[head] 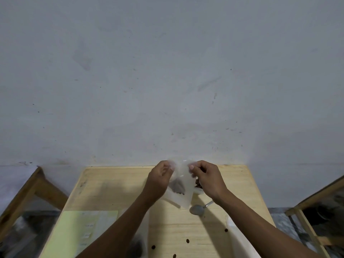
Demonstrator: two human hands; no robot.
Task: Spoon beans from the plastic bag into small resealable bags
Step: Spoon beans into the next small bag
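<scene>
A small clear resealable bag (pixel 183 185) hangs in the air above the wooden table (pixel 115 189), with a dark clump of beans in its lower part. My left hand (pixel 160 180) pinches its top left corner and my right hand (pixel 208 180) pinches its top right corner. A metal spoon (pixel 197 209) lies on the table just below the bag, bowl toward me. Behind my right hand a heap of brown beans (pixel 197 183) shows in a plastic bag, mostly hidden. Loose beans (pixel 187 240) lie on the table near me.
A pale green sheet (pixel 74 231) lies at the table's front left. Clear plastic (pixel 240 241) lies at the front right, another piece under my left forearm. Wooden-framed glass furniture stands at the left (pixel 28 194) and right (pixel 316 202). A grey wall rises behind.
</scene>
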